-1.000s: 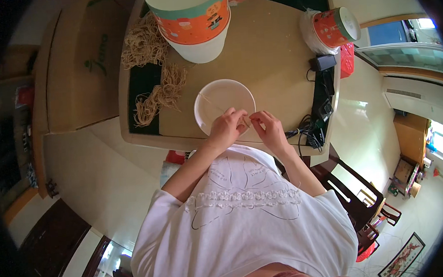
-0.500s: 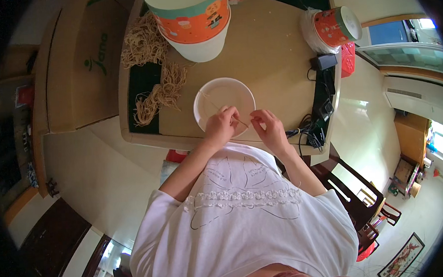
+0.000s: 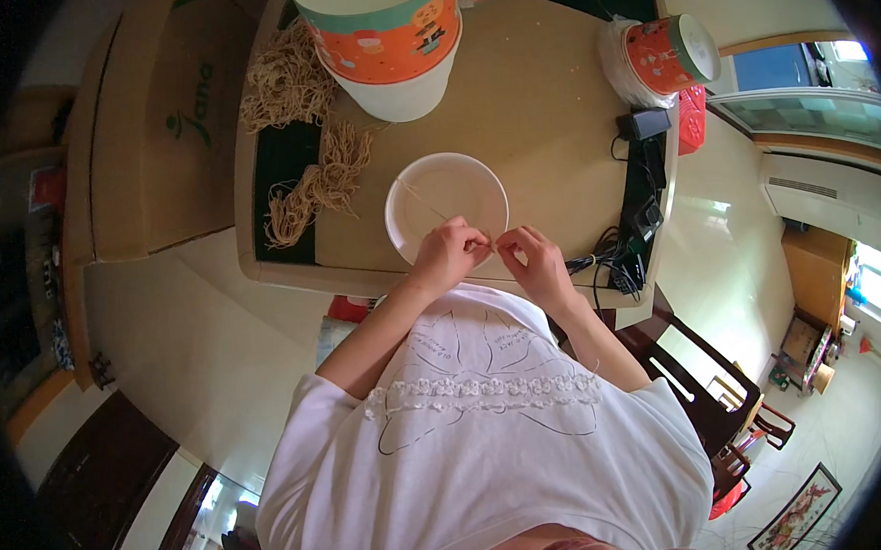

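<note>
Over the near rim of a white bowl [image 3: 393, 210], my left hand [image 3: 447, 255] pinches a thin beige strand of twine [image 3: 436, 211], whose tail lies across the bowl's inside. My right hand [image 3: 538, 265] is closed beside it, thumb and forefinger pinched on the strand's short end, almost touching my left fingertips. The very tip between the fingers is too small to make out. Left of the bowl lie a small bundle of beige twine [image 3: 326, 181] and a larger tangled heap of twine [image 3: 289, 79].
Behind the bowl stands a stack of large paper buckets [image 3: 389, 54], orange, green and white. More wrapped buckets [image 3: 653, 60] lie at the far right. A black adapter [image 3: 644, 123] and coiled cables [image 3: 614, 256] line the table's right edge. A cardboard box [image 3: 155, 141] stands left.
My left hand has shifted slightly right and down, and its fingertips now meet my right hand's. The twine end that stuck out between them is now mostly hidden by fingers.
</note>
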`<action>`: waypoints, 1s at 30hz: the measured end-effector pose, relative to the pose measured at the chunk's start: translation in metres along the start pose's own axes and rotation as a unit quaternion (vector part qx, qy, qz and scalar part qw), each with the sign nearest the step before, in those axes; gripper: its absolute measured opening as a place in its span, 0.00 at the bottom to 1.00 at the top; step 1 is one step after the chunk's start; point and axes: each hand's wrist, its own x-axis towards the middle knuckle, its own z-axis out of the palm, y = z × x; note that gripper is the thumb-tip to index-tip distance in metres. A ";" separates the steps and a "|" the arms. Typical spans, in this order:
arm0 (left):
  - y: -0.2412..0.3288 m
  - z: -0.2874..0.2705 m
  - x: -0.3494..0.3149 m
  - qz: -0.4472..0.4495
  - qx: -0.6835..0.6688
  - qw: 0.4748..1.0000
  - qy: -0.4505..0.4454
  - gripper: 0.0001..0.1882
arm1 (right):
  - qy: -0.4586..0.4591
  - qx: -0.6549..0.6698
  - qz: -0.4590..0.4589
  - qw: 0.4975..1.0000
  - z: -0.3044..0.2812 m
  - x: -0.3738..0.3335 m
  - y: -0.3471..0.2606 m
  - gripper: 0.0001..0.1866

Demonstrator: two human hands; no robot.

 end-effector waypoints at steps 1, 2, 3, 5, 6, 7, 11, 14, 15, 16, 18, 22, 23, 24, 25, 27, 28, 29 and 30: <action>-0.002 0.001 0.000 0.001 -0.004 1.000 0.000 0.06 | -0.001 -0.004 -0.003 1.000 0.000 0.000 0.002 0.06; -0.002 0.002 0.001 0.001 -0.009 1.000 0.001 0.06 | -0.002 -0.008 -0.006 1.000 0.001 0.000 0.002 0.06; -0.002 0.003 0.001 0.001 -0.009 1.000 0.001 0.06 | -0.002 -0.008 -0.006 1.000 0.001 0.000 0.002 0.06; 0.000 0.002 0.001 0.002 0.008 1.000 -0.004 0.06 | -0.003 -0.019 -0.013 1.000 0.001 0.001 0.002 0.06; 0.001 0.003 0.001 0.002 0.008 1.000 -0.004 0.06 | -0.003 -0.020 -0.013 1.000 0.001 0.001 0.002 0.06; 0.001 0.003 0.001 0.004 0.010 1.000 -0.003 0.06 | -0.003 -0.018 -0.016 1.000 0.001 0.001 0.001 0.06; -0.003 0.006 0.000 -0.001 -0.022 1.000 0.001 0.07 | -0.009 -0.011 -0.021 1.000 0.001 0.001 0.001 0.06; 0.010 -0.003 0.001 -0.034 -0.045 0.998 -0.003 0.08 | -0.007 -0.006 -0.014 1.000 0.002 0.000 0.003 0.06; 0.008 -0.002 0.001 -0.035 -0.044 0.998 -0.002 0.08 | -0.008 -0.005 -0.015 1.000 0.001 0.000 0.002 0.06; 0.003 0.000 0.000 -0.017 -0.035 0.999 0.009 0.09 | -0.013 -0.010 -0.016 1.000 0.001 0.000 0.002 0.06; 0.001 -0.001 -0.001 0.001 -0.025 1.000 0.018 0.09 | -0.017 -0.015 -0.017 1.000 0.000 -0.001 -0.001 0.07; 0.000 -0.002 -0.005 0.020 0.017 1.000 0.012 0.07 | -0.016 -0.030 -0.002 0.999 -0.001 -0.003 -0.005 0.06; -0.001 -0.001 -0.005 0.030 0.022 0.999 0.009 0.06 | -0.016 -0.033 0.001 0.999 -0.001 -0.003 -0.006 0.06; -0.002 0.000 -0.006 0.030 0.022 0.999 0.009 0.06 | -0.016 -0.033 0.001 0.999 -0.001 -0.003 -0.006 0.06; -0.003 0.002 -0.006 0.027 0.010 1.000 0.010 0.06 | -0.021 -0.039 -0.006 0.999 0.000 -0.003 -0.006 0.06; -0.004 0.003 -0.005 0.024 -0.002 1.000 0.011 0.06 | -0.026 -0.045 -0.013 0.999 0.000 -0.003 -0.006 0.06; -0.004 0.003 -0.005 0.018 -0.006 1.000 0.009 0.06 | -0.030 -0.050 -0.021 0.998 0.000 -0.003 -0.007 0.06; -0.005 0.003 -0.005 0.012 -0.010 1.000 0.006 0.06 | -0.034 -0.055 -0.028 0.998 0.000 -0.002 -0.007 0.06; -0.005 0.003 -0.005 0.012 -0.010 1.000 0.006 0.06 | -0.034 -0.055 -0.028 0.998 -0.001 -0.002 -0.008 0.06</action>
